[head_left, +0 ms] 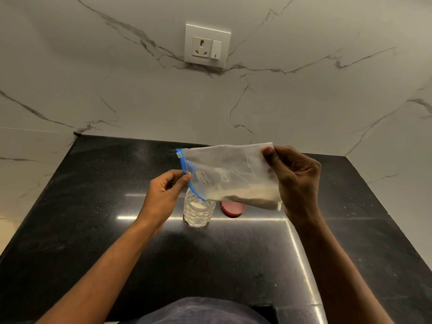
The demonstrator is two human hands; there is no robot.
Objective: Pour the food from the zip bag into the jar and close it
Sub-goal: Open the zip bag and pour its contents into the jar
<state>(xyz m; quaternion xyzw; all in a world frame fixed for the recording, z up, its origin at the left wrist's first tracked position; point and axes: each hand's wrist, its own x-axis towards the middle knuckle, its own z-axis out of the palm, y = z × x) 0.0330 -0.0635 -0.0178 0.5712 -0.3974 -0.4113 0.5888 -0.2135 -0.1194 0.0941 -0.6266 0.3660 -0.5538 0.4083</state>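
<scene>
I hold zip bag (pixel 233 174) mid-frame, long axis sideways, blue mouth dipping left just above jar (pixel 198 212). Left hand (pixel 163 195) pinches mouth edge, nearer jar; right hand (pixel 298 181) grips bag's far end.

My zip bag (pixel 231 167) is see-through and a bit frosted, with a bright blue zip edge and a dab of white at the end. The food (pixel 247 194) in it is pale off-white. The jar (pixel 198 212) is clear with a bubbly scale pattern, and its lid (pixel 233 208) is red. The countertop (pixel 117 230) is black with fine speckles, the wall (pixel 304 101) is white marble with grey veins, and the socket (pixel 207 46) is plain white.
</scene>
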